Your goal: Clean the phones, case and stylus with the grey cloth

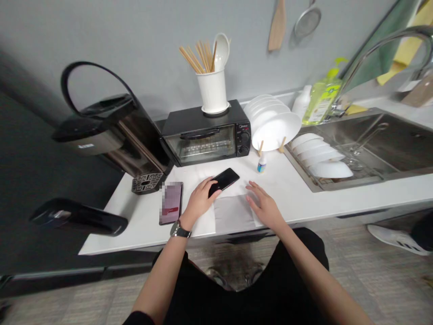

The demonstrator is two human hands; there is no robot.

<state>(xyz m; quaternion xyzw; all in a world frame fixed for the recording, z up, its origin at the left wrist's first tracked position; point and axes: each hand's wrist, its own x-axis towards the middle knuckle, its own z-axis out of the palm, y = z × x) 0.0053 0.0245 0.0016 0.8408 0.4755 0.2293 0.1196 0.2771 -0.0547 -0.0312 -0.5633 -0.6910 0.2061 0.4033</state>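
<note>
My left hand point(200, 197), with a watch point(180, 229) on its wrist, grips the left end of a black smartphone point(226, 179) lying slanted, its thumb on the near edge and fingers on the far edge. To the right, my right hand point(265, 206) is held low by the counter with its fingers apart and nothing in them. Between the hands lies a grey cloth point(234, 214), with a white sheet point(205, 223) beside it. A small white bottle with a blue label point(261, 163) stands beyond my right hand. Left of my left hand is a second phone point(171, 203), screen up and partly blurred.
Behind stand a toaster oven point(207, 141), a utensil holder point(213, 90) on top, and racked white plates point(275, 131). A black drink machine point(118, 131) and a dark cylinder point(81, 216) are left. A sink point(372, 149) with bowls point(321, 158) and a soap bottle point(320, 101) are right.
</note>
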